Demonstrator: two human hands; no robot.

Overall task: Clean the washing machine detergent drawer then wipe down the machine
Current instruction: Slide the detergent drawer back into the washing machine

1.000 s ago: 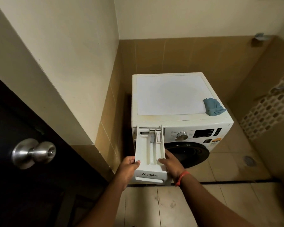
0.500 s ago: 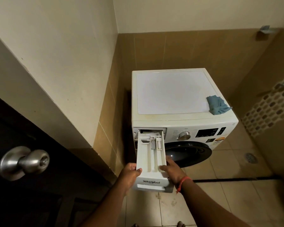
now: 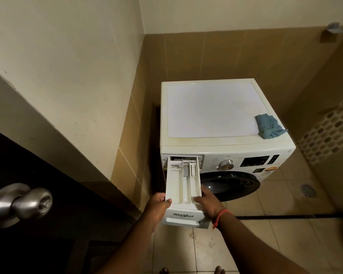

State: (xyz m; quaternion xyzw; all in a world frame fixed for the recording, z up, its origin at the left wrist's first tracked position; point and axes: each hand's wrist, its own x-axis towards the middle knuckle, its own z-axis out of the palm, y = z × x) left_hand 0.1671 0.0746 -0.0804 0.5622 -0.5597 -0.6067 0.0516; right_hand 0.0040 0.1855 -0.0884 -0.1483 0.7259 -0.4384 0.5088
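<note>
The white detergent drawer (image 3: pixel 183 186) is pulled far out of its slot at the upper left corner of the washing machine (image 3: pixel 216 115) front, its back end still at the opening. The left hand (image 3: pixel 157 204) grips the drawer's left edge near the front, thumb hooked over the rim; the right hand (image 3: pixel 207 203) holds the right edge, thumb lying inside a compartment, fingers curled beneath. A blue cloth (image 3: pixel 268 126) lies crumpled at the right edge of the machine's top, near the front corner. A round metal door knob (image 3: pixel 21 203) shows at the left
</note>
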